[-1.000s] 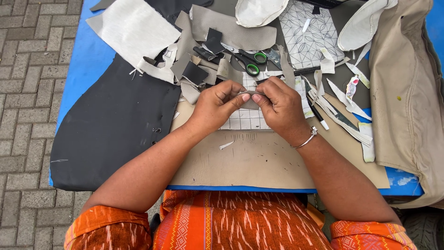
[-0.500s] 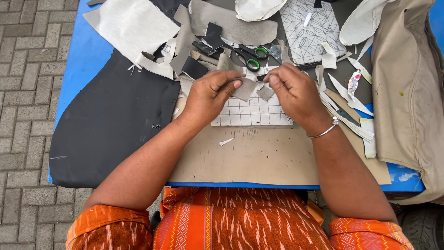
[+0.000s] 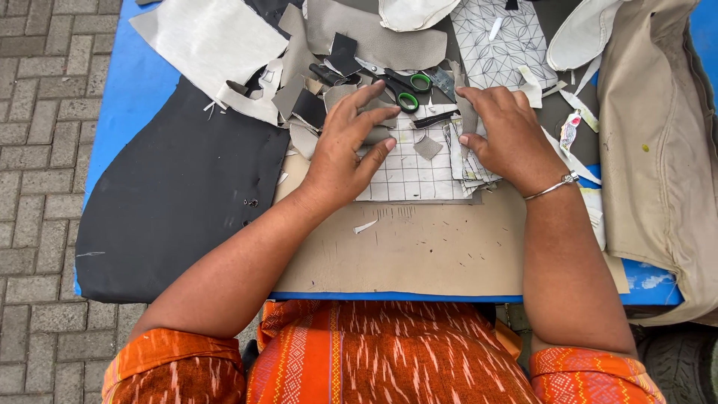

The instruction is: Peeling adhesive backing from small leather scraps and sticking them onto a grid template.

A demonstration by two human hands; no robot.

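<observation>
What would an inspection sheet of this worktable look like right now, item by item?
Surface: blue table, mostly covered by a black sheet and a tan board.
Job's things: gridded sheet with a small grey piece on it; stack of cut pieces under the right hand.
Clutter: green-handled scissors, grey and black offcuts, patterned white sheet, beige fabric.
Grippers: left hand flat, fingers spread; right hand pressing the stack.
Cables: nothing seen.
Surroundings: brick paving.
</observation>
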